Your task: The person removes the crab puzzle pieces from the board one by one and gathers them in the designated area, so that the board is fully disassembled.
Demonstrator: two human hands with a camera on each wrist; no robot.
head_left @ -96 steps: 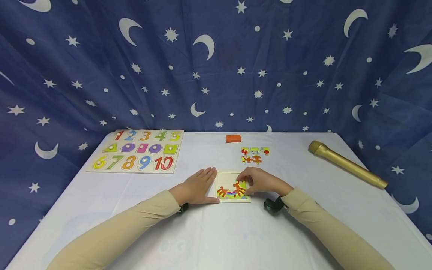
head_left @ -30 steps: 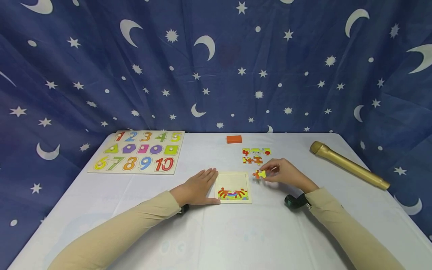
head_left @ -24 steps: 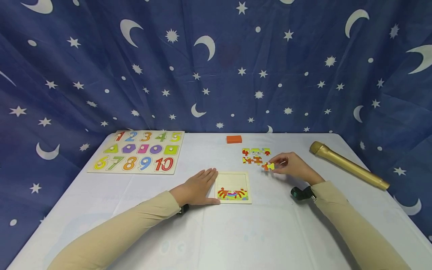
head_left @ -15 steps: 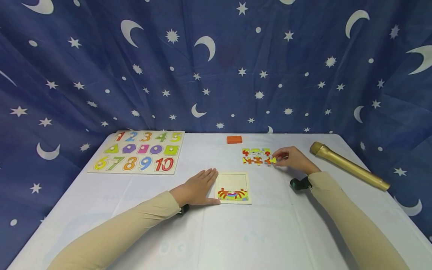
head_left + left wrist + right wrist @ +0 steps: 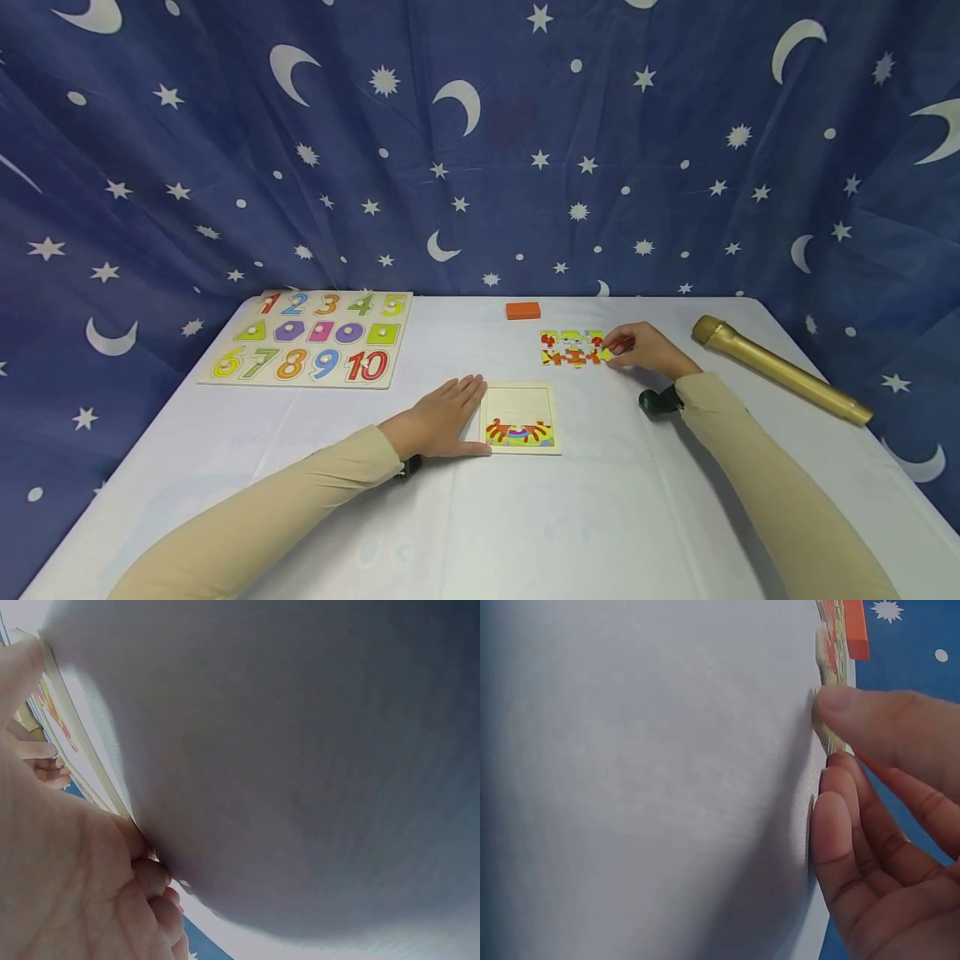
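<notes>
My left hand (image 5: 438, 421) lies with straight fingers along the left edge of a small wooden puzzle tray (image 5: 517, 401). The tray's bottom row is filled with red, yellow and rainbow pieces; its upper part is bare wood. To the back right, my right hand (image 5: 647, 348) pinches a yellow-and-orange puzzle piece (image 5: 602, 356) at the right end of a row of loose pieces (image 5: 573, 358). In the right wrist view the thumb presses on the edge of that piece (image 5: 829, 736), low over the white cloth. Behind this row sits another row of loose pieces (image 5: 572, 338).
An orange block (image 5: 522, 311) lies near the back edge. On the left is a number-and-shape peg board (image 5: 303, 342). A gold microphone (image 5: 780, 369) lies slanted at the right. A blue star-and-moon curtain (image 5: 480, 208) hangs behind the white-covered table.
My right hand took a puzzle piece out of the tray, carried it right and back, and brought it to the end of the loose row. My left hand has stayed at the tray.
</notes>
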